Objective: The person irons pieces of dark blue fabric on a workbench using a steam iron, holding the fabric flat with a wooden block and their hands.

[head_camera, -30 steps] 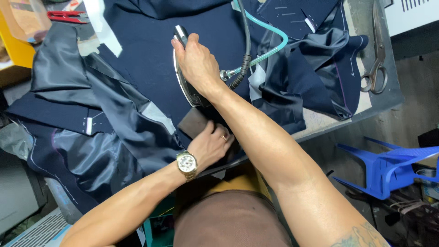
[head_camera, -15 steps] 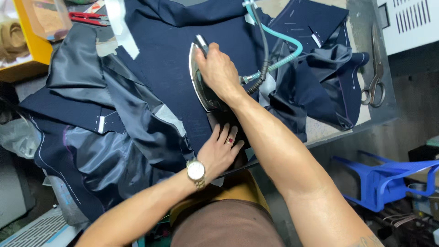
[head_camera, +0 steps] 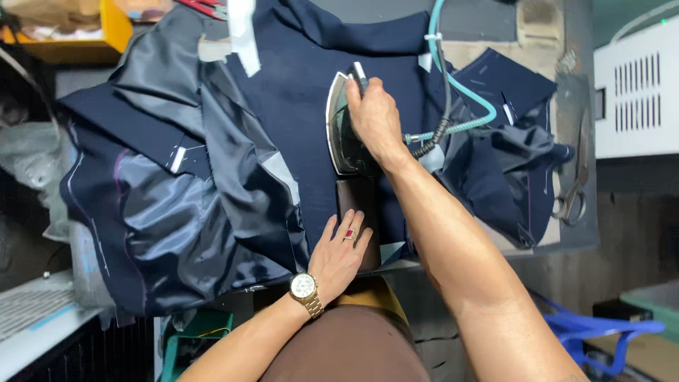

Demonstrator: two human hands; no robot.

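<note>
My right hand (head_camera: 373,117) grips the handle of a steam iron (head_camera: 341,127) that rests on dark navy jacket fabric (head_camera: 297,106) spread over the table. A teal hose and a coiled cord (head_camera: 453,106) run from the iron's rear toward the top. My left hand (head_camera: 339,255), with a gold watch and a red ring, lies flat with fingers spread on the fabric, beside a dark brown block (head_camera: 357,205) just below the iron. Shiny grey-blue lining (head_camera: 177,212) is bunched to the left.
Large scissors (head_camera: 574,184) lie at the table's right edge. More navy pieces (head_camera: 509,134) are heaped on the right. A yellow box (head_camera: 78,35) sits top left, a white vented machine (head_camera: 636,92) on the right, a blue plastic chair (head_camera: 601,332) below.
The iron and my right hand have slid further up the fabric, away from me. My left hand stays pressed on the cloth near the table's front edge.
</note>
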